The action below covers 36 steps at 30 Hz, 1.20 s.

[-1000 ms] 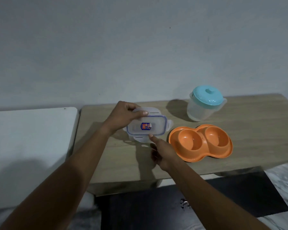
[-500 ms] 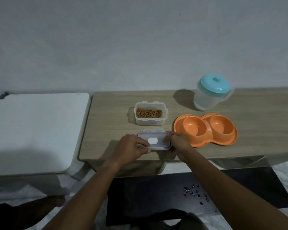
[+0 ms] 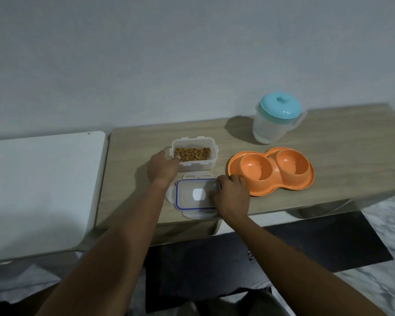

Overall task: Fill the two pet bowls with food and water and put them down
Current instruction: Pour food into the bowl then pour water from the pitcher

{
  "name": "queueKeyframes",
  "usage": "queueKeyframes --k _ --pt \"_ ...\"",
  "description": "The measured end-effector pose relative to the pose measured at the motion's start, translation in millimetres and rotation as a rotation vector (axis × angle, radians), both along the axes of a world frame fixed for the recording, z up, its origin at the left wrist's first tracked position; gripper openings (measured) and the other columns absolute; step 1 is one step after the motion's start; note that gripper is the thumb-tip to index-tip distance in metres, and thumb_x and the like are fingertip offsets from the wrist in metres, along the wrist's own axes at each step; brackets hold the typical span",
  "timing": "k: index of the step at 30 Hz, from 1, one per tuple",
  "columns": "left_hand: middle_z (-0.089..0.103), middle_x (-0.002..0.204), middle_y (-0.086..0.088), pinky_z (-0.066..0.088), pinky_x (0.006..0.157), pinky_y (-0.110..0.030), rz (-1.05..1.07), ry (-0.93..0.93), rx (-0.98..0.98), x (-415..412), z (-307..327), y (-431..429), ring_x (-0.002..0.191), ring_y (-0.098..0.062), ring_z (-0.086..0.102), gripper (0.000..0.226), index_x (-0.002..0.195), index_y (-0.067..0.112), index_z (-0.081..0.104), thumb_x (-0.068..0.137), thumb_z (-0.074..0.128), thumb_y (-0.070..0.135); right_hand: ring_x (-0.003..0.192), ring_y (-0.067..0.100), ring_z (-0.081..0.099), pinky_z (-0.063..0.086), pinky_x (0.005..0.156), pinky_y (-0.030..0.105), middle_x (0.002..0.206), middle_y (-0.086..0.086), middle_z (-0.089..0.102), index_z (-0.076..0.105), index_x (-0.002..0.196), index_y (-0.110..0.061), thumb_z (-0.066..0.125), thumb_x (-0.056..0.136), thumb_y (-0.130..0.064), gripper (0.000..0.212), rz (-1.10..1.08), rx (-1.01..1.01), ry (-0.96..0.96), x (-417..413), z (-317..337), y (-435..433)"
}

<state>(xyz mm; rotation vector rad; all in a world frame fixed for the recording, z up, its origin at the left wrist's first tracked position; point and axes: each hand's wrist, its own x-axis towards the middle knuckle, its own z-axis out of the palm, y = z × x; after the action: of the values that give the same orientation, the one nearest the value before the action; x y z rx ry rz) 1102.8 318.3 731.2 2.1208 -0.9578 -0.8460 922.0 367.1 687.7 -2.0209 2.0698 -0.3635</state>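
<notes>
We're at the food step: left hand [image 3: 162, 168] cups the open clear plastic kibble tub [image 3: 193, 155], right hand [image 3: 232, 195] curls on its blue-rimmed lid [image 3: 197, 194] lying on the table, so next we'd tip kibble into the empty orange double bowl [image 3: 271, 170] just right.

Home room, wooden table [image 3: 328, 142], plain wall [image 3: 192, 53], marble-look floor [image 3: 392, 224]

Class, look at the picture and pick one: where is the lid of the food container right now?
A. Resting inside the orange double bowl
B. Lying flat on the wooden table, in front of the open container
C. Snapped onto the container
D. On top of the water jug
B: the clear lid lies flat on the wooden table, nearer the person than the open food container, with the right hand on its edge.
</notes>
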Motion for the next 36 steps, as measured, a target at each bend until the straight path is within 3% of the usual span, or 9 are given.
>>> queueKeyframes --k 5,10,14,19,21,24,29,33,36 --pt "0.069 0.089 -0.010 0.058 0.057 -0.024 0.021 0.349 0.079 7 -15 -24 0.053 -0.009 0.069 0.020 0.107 -0.006 0.064 0.090 0.062 0.004 0.109 0.026 0.059 0.048 0.084 0.037 0.117 0.006 0.065 0.069 0.122 -0.020 0.063 0.092 -0.036 0.035 -0.043 0.020 -0.274 -19 10 -1" --pt "0.072 0.083 -0.015 0.060 0.059 -0.027 0.084 0.569 -0.053 -20 6 -15 0.066 -0.023 0.075 0.009 0.091 -0.008 0.068 0.083 0.067 -0.005 0.101 0.020 0.066 0.055 0.082 0.037 0.112 0.000 0.070 0.071 0.117 -0.023 0.069 0.091 -0.041 0.032 -0.188 0.299 -0.837 -58 42 -11" --pt "0.073 0.083 -0.019 0.063 0.065 -0.031 0.015 0.649 -0.156 -73 39 5 0.070 -0.029 0.075 0.002 0.083 -0.006 0.069 0.084 0.067 -0.006 0.108 0.026 0.066 0.054 0.087 0.040 0.120 0.002 0.066 0.066 0.108 -0.030 0.064 0.096 -0.041 0.017 -0.269 0.384 -1.131 -102 77 -18" --pt "0.072 0.086 -0.022 0.062 0.066 -0.029 0.012 0.707 -0.147 -124 54 11 0.073 -0.032 0.075 0.005 0.086 -0.011 0.068 0.085 0.064 -0.008 0.111 0.031 0.068 0.055 0.096 0.050 0.124 0.007 0.067 0.065 0.119 -0.027 0.062 0.094 -0.044 0.030 -0.266 0.437 -1.376 -151 99 -31" --pt "0.070 0.082 -0.024 0.062 0.063 -0.030 -0.004 0.683 -0.146 -129 54 10 0.073 -0.034 0.075 0.010 0.088 -0.017 0.067 0.083 0.063 -0.009 0.106 0.032 0.072 0.059 0.091 0.048 0.119 0.008 0.072 0.065 0.120 -0.026 0.061 0.095 -0.044 0.032 -0.238 0.437 -1.397 -156 99 -32" --pt "0.073 0.081 -0.026 0.062 0.080 -0.043 -0.037 0.651 -0.131 -137 47 11 0.071 -0.033 0.075 0.016 0.089 -0.018 0.068 0.082 0.065 -0.004 0.099 0.030 0.075 0.061 0.080 0.041 0.124 0.011 0.072 0.062 0.128 -0.024 0.067 0.094 -0.037 0.037 -0.214 0.424 -1.379 -164 93 -33" --pt "0.077 0.083 -0.012 0.061 0.082 -0.039 -0.163 0.605 -0.101 -166 48 19 0.078 -0.025 0.076 0.013 0.094 0.004 0.077 0.084 0.074 0.010 0.099 0.035 0.073 0.062 0.080 0.042 0.129 0.021 0.067 0.060 0.132 -0.012 0.061 0.097 -0.008 0.035 -0.211 0.372 -1.443 -204 92 -40" --pt "0.072 0.111 0.010 0.058 0.086 -0.033 -0.355 0.332 -0.089 -169 31 18 0.095 -0.013 0.070 0.053 0.119 0.031 0.069 0.070 0.079 0.049 0.106 0.027 0.070 0.062 0.079 0.038 0.118 0.014 0.067 0.047 0.147 -0.019 0.072 0.091 -0.007 0.062 -0.178 0.246 -1.309 -226 98 -45" --pt "0.067 0.119 0.010 0.056 0.088 -0.040 -0.523 0.089 -0.083 -168 14 16 0.103 -0.014 0.065 0.083 0.129 0.041 0.056 0.051 0.081 0.053 0.106 0.029 0.070 0.062 0.081 0.040 0.117 0.017 0.067 0.046 0.149 -0.022 0.077 0.088 -0.009 0.069 -0.136 0.163 -1.192 -234 100 -49"
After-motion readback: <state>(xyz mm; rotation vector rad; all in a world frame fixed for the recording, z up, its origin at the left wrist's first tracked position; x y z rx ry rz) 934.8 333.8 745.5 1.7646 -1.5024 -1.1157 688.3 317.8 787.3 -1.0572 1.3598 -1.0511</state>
